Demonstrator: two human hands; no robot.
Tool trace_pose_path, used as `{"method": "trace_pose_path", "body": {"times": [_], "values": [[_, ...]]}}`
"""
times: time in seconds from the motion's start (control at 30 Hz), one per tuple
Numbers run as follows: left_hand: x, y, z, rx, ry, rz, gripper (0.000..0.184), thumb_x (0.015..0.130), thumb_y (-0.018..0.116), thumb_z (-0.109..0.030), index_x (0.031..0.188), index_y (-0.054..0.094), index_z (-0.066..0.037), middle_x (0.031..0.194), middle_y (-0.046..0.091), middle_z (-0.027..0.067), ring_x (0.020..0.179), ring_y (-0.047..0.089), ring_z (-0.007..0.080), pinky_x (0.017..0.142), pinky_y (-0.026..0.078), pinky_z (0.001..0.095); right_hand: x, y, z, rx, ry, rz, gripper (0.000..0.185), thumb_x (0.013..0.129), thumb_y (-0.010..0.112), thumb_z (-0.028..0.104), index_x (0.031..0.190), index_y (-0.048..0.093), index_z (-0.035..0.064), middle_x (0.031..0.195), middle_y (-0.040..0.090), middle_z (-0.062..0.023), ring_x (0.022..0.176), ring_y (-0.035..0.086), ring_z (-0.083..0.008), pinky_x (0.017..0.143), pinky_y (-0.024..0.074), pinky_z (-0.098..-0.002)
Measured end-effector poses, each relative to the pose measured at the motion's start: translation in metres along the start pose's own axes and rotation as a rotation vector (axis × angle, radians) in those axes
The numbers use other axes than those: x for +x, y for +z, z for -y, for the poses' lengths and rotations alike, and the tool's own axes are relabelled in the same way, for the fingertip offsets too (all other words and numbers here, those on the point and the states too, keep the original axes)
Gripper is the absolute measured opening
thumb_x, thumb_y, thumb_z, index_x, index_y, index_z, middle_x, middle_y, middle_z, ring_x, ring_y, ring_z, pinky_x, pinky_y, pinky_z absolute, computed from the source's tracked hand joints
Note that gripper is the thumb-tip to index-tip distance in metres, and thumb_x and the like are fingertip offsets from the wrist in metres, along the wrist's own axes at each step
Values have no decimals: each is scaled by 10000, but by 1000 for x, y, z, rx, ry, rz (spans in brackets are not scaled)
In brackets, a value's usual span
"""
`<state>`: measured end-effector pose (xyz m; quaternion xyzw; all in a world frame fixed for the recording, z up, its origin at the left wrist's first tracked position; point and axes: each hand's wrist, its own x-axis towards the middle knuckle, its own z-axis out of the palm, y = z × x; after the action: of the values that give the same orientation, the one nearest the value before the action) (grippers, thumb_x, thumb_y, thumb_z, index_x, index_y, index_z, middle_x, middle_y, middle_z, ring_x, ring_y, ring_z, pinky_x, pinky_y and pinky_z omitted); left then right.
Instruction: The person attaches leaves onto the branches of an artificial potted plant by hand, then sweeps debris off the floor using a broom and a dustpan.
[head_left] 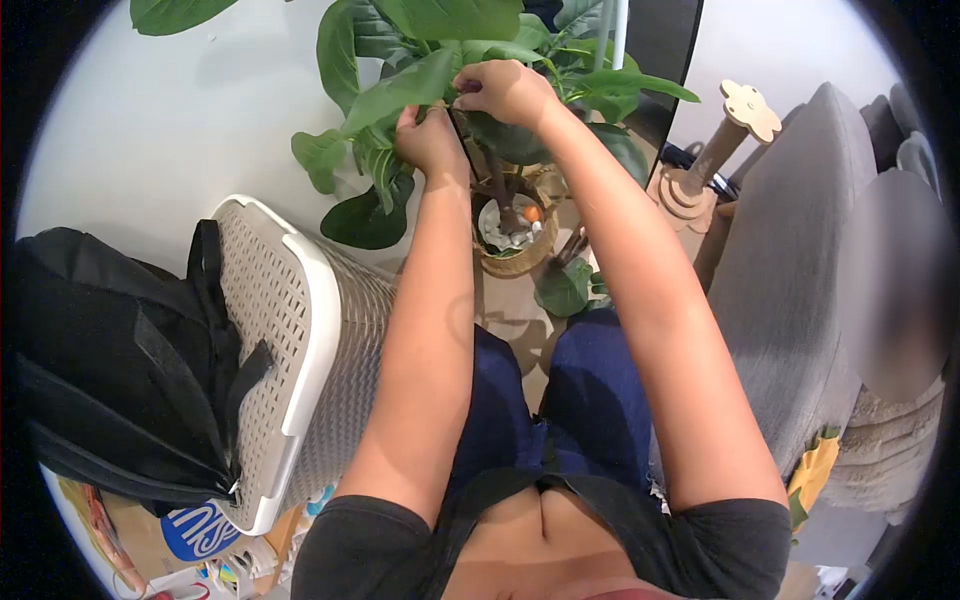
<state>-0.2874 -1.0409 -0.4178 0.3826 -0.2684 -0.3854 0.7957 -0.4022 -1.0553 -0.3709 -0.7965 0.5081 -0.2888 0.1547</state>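
A tall plant with broad green leaves (400, 95) stands before me, its brown stem rising from a woven basket pot (515, 265). White stones (507, 240) and a small orange object (531, 214) lie around the base. My left hand (435, 142) is among the leaves, its fingers bent closed beneath a large leaf. Just right of it and slightly higher, my right hand (508, 92) has its thumb and fingers pinched together. A thin dark line runs down between the hands. Leaves and fingers hide whatever either hand grips.
A white lidded laundry hamper (315, 300) stands at left with a black backpack (110, 340) on top. At right are a grey sofa (795, 260) and a post with a flower-shaped top (750, 110). A dark panel stands behind the plant. Another person is at far right, blurred.
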Motion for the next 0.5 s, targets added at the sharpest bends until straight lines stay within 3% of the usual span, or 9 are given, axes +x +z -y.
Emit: {"method": "trace_pose_path", "body": {"times": [0.13,0.2,0.5], "values": [[-6,4,3,14,12,-4,374,743,604,79,1102,509,29,913,569,87,734,561,146,658,472,237,-5,-7,1,-12,47,15,335,721,642,336,1034,621,221,986,633,-43,922,595,-242,782,476,-353],[-9,3,6,143,53,-33,248,758,545,97,1002,548,55,971,587,105,829,562,151,717,451,252,-5,-9,-1,4,45,22,335,724,641,339,1037,620,221,986,634,-42,922,595,-243,785,476,-352],[-10,9,11,170,58,-65,273,748,582,63,1019,549,54,944,589,97,789,550,148,700,441,259,-5,-7,-7,27,76,15,335,725,641,334,1032,623,203,975,639,-44,912,602,-240,786,477,-348]]}}
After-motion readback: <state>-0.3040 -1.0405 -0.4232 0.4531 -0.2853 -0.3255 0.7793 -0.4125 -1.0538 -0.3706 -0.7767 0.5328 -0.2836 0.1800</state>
